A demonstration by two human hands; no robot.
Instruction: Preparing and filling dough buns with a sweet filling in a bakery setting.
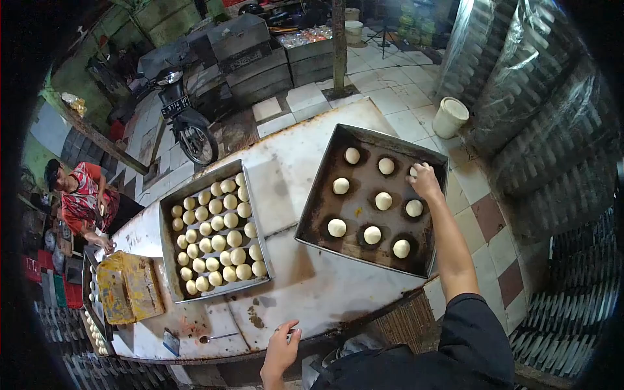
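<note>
From the head view, the dough ball [413,171] I am placing sits at the far right corner of the dark baking tray [325,195], right under the fingertips of my right hand [426,181]. The fingers of that hand are curled down and pinched around the ball, which shows only as a pale sliver at their left edge. Eight more pale dough balls [383,201] lie spaced out in rows across the same tray, each well apart from its neighbours, the nearest just below the hand.

My right arm reaches long and nearly straight from the black sleeve [474,331] at the lower edge, up over the tray's right rim, wrist bent slightly down toward the corner.

My left hand [281,348] is low at the near edge of the white tabletop [305,279], fingers loosely spread and resting on the rim, holding nothing that I can make out. A small spoon [218,338] lies just to its left.

Further left, a second tray [170,260] is packed tightly with dough balls, beside a yellow greased board [127,286]. Another person in a red patterned shirt [81,201] works at the tabletop's far left end.
</note>
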